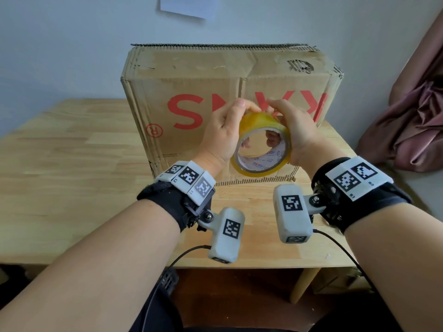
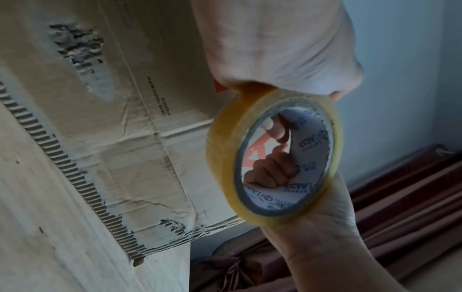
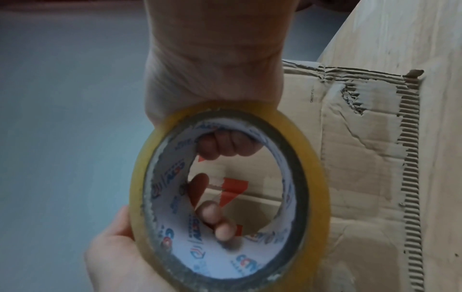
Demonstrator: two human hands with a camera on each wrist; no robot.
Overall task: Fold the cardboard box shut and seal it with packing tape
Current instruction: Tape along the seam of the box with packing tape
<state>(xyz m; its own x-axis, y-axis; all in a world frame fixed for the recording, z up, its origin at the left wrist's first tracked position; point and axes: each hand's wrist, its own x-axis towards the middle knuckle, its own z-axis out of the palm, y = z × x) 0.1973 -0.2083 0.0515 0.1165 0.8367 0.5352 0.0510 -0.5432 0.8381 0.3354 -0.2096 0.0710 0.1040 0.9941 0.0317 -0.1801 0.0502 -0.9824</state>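
A brown cardboard box (image 1: 191, 75) with upside-down red letters stands on the wooden table (image 1: 72, 164); a vertical line runs down the middle of its near face. In front of it both hands hold a roll of yellowish clear packing tape (image 1: 259, 123) in the air. My left hand (image 1: 225, 130) grips the roll's left side, thumb on top. My right hand (image 1: 294, 135) grips its right side. The left wrist view shows the roll (image 2: 225, 142) on edge, with fingers (image 2: 270, 171) curled into its core. The right wrist view shows the roll (image 3: 140, 177) and the box's torn corner (image 3: 362, 158).
A heap of pink fabric (image 1: 407, 116) lies to the right of the table. A sheet of paper (image 1: 187, 6) hangs on the wall behind the box. The table's front edge (image 1: 239, 264) runs just below my wrists, with bare wood to the left of the box.
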